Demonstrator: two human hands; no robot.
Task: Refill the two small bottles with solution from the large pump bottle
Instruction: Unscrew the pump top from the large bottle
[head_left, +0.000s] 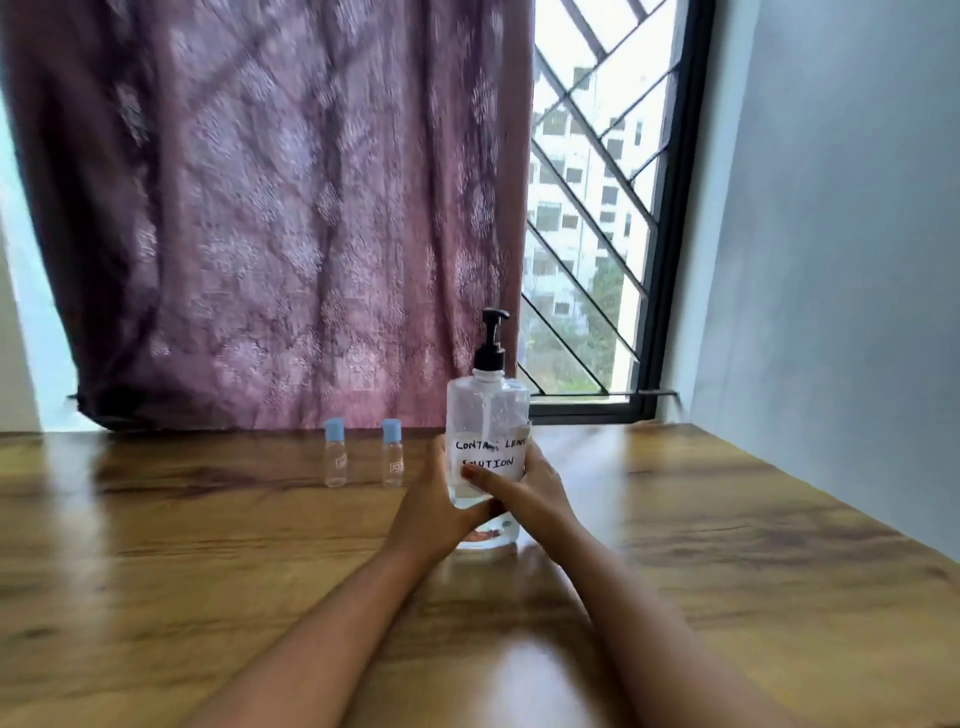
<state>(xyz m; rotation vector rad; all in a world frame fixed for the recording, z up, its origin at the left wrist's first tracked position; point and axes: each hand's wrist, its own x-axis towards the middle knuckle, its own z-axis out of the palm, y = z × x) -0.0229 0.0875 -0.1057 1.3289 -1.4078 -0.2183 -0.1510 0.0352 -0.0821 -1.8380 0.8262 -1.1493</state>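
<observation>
A glossy wooden table (753, 545) is seen, streaked with dark grain and window glare. A clear pump bottle (488, 415) is stood upright on it, gripped low down between the left hand (431, 512) and the right hand (530, 493). Two small blue-capped bottles are stood upright beyond and left of the left hand: the inner bottle (392, 460) near it, the outer bottle (335, 460) further left, the two set apart.
</observation>
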